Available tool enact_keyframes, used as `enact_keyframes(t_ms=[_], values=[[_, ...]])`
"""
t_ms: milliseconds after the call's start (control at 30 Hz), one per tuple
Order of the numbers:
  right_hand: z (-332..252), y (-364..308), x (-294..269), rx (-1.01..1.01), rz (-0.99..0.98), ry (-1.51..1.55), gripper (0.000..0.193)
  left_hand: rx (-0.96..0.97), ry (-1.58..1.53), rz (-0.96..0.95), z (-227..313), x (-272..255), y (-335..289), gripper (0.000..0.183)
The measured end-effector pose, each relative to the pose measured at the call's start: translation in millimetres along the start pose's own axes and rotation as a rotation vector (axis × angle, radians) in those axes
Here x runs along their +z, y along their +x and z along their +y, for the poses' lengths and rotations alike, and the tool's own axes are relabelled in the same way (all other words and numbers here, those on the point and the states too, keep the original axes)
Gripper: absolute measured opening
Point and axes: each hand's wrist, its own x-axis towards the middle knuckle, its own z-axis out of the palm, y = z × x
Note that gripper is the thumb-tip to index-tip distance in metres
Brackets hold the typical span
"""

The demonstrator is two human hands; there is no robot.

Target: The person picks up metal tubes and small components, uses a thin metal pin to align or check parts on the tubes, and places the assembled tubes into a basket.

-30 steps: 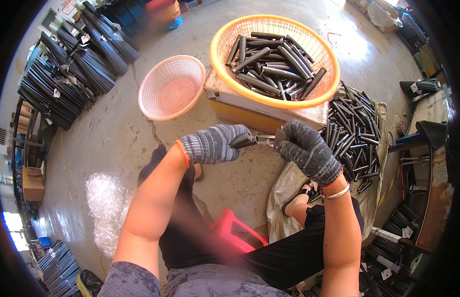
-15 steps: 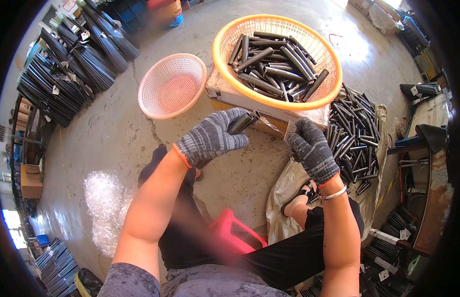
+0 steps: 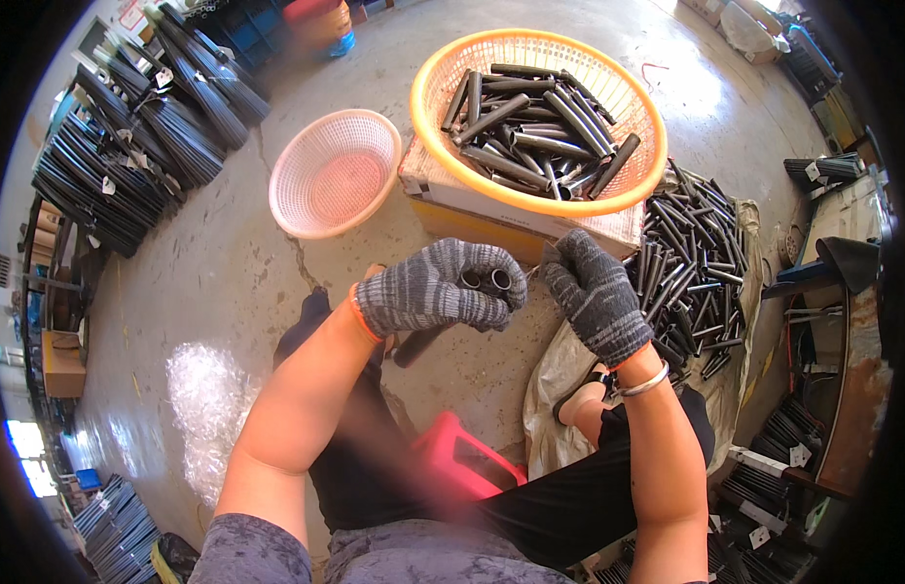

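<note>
In my left hand (image 3: 443,285), gloved in grey striped knit, two short dark metal tubes (image 3: 419,346) are gripped side by side. Their round open ends face up out of the curled fingers, and a tube body sticks out below the palm. My right hand (image 3: 596,298), in the same kind of glove, is closed just to the right of the left one, thumb against fingers. A small thin edge shows at its fingertips, but I cannot make out what it is. Beyond both hands, an orange-rimmed basket (image 3: 540,205) full of similar tubes (image 3: 555,146) rests on a cardboard box (image 3: 491,210).
A pink basket (image 3: 289,185) stands on the floor at the left. Many loose tubes (image 3: 691,277) lie on a sack sheet (image 3: 560,380) to the right. Near my legs are a pink stool (image 3: 452,457) and clear plastic wrap (image 3: 204,389). Bundled rods (image 3: 131,146) line the far left.
My left hand has turned, bringing the tube ends round to face upward. My right hand has moved slightly left and down. The thin strip and flat piece between the hands have mostly gone from sight.
</note>
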Motion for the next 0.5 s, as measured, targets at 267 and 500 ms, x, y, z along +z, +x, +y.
enact_keyframes(t_ms=[267, 500], values=[[-7.9, -1.5, 3.3, -0.142, 0.108, -0.238, 0.011, 0.020, 0.095, -0.031, -7.0, 2.5, 1.2, 0.020], [-3.4, -1.5, 13.5, -0.137, 0.128, -0.313, 0.011, 0.071, 0.293, -0.073, -10.7, 1.8, 4.5, 0.020]])
